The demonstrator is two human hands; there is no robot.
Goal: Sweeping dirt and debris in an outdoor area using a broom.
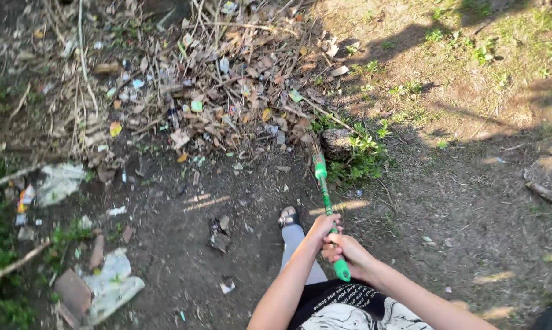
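A broom with a green handle (325,198) and thin brown bristles at its far end reaches out to the edge of a pile of dry leaves, twigs and litter (215,85). My left hand (322,228) grips the handle higher up the shaft. My right hand (343,249) grips it just below, near the green end cap at the bottom. The two hands touch each other. The bristles rest on the dirt next to a small clump of green weeds (360,157). My sandalled foot (287,217) stands just left of the handle.
Bare dark soil (184,201) lies in front of me. Torn plastic bags (61,181) and a flat brown scrap (74,292) lie at the left. A stone (336,142) sits in the weeds. Sunlit patchy grass (471,55) spreads at the upper right.
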